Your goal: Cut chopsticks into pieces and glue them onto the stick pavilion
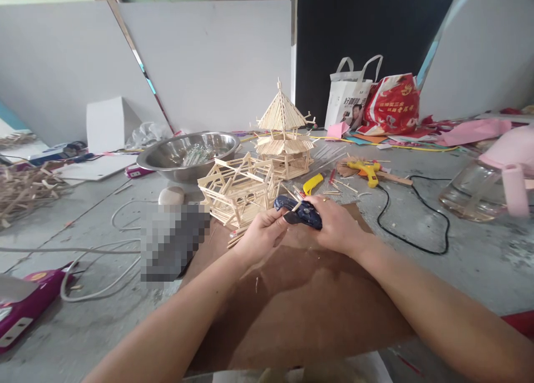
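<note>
My right hand (334,224) is closed around a dark blue hand tool (307,215), whose exact kind is partly hidden by my fingers. My left hand (262,232) pinches a thin wooden stick (296,206) that lies across the tool. Both hands meet over a brown board (308,305). Just beyond my left hand stands an open frame of wooden sticks (240,191). Behind it rises a stick-built pavilion (283,116) with a pointed roof. A yellow-handled tool (312,183) lies just past my right hand.
A metal basin (154,163) and a phone-like pixelated object (175,244) are on the left. To the right are a yellow glue gun (369,171), its black cord (447,227) and a pink-lidded jug (475,188). Bags (394,104) stand behind. A purple power strip (37,299) lies front left.
</note>
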Demonstrator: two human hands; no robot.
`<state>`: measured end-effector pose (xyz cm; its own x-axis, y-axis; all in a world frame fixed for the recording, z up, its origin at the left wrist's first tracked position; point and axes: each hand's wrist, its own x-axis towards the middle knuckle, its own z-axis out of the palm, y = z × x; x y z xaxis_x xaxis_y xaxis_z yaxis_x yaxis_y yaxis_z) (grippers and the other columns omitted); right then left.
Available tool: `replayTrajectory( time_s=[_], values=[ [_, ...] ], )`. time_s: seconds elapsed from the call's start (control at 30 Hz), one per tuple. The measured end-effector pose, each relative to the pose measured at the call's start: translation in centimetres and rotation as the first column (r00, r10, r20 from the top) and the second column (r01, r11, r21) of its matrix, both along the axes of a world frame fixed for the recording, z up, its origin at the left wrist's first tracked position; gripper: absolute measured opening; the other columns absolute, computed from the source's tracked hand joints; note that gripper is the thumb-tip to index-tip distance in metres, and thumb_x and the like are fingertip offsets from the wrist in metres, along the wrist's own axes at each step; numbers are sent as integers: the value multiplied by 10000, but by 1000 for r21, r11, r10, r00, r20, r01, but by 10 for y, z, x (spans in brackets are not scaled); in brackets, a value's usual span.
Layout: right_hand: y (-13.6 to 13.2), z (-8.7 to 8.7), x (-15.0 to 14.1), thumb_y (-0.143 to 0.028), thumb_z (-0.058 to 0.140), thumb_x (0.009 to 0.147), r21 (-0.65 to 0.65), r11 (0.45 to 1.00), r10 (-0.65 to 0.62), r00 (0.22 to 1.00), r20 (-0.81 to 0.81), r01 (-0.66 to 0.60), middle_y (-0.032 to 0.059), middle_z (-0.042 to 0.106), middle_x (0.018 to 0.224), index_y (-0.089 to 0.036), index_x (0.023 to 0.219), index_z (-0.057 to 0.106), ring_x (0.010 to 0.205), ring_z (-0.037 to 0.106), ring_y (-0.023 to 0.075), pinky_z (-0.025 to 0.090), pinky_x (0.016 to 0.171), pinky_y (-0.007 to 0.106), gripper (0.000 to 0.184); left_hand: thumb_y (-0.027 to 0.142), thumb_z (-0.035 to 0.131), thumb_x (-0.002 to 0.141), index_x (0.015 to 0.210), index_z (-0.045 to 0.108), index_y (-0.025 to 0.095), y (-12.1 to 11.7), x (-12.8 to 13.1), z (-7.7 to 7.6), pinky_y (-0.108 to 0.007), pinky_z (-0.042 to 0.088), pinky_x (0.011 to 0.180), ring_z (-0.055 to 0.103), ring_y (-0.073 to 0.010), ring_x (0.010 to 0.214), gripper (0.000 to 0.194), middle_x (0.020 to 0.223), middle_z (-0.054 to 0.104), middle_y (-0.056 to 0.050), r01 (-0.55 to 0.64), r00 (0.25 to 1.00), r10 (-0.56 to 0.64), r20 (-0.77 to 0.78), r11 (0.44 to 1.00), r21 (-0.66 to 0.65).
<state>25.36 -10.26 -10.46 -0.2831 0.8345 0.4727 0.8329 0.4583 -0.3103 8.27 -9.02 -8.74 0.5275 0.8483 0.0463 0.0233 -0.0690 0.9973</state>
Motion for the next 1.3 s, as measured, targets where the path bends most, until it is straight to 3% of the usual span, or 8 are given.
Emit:
replayTrajectory(
  time_s=[0.2, 0.5, 0.7, 0.87, 1.07, 1.3],
  values=[
    [-1, 0, 0, -273, 473, 682, -12, 1000, 6, 1000, 7, -6, 105, 566, 935, -141, 1020, 447, 855, 512, 230, 377, 723, 322, 364, 455, 525, 673, 596, 465, 130, 6, -4, -7, -169, 153, 367, 209, -17, 361, 339, 393, 269, 82, 86, 995, -81, 57, 992, -92],
    [-3, 2, 0, -267, 491, 671, 5, 1000, 2, 1000, 17, -3, 89, 584, 927, -156, 980, 481, 837, 539, 212, 385, 698, 294, 329, 425, 605, 610, 623, 481, 123, 8, -8, -3, -138, 132, 349, 161, -1, 352, 327, 398, 227, 97, 201, 976, -165, 144, 937, -285],
    [-5, 7, 1, -317, 468, 698, -3, 1000, -16, 999, 50, 17, 62, 600, 850, -173, 932, 508, 781, 556, 200, 373, 644, 268, 278, 398, 595, 631, 663, 505, 129, 8, -10, -2, -131, 133, 339, 159, -1, 342, 286, 402, 212, 98, 226, 970, -190, 151, 932, -284],
    [-5, 8, 1, -287, 463, 692, -29, 998, -53, 995, 89, 55, 51, 609, 843, -184, 926, 518, 767, 559, 191, 351, 617, 255, 261, 401, 587, 635, 659, 498, 135, 9, -8, -3, -125, 129, 339, 152, -4, 347, 281, 402, 204, 97, 178, 981, -147, 125, 939, -292],
    [-6, 9, -2, -271, 441, 691, -80, 988, -118, 985, 124, 129, 46, 621, 804, -185, 894, 526, 714, 566, 187, 328, 567, 251, 237, 415, 533, 675, 673, 500, 132, 9, -5, -5, -140, 138, 339, 171, -13, 342, 285, 394, 224, 94, 110, 992, -92, 91, 969, -222],
    [-1, 9, -5, -322, 448, 702, -218, 939, -214, 949, 231, 265, 83, 631, 799, -172, 901, 533, 725, 578, 209, 347, 568, 259, 263, 426, 467, 725, 735, 473, 145, 10, 5, -15, -160, 177, 378, 220, -24, 378, 281, 446, 249, 89, -44, 999, 44, -24, 999, 17]
  ],
)
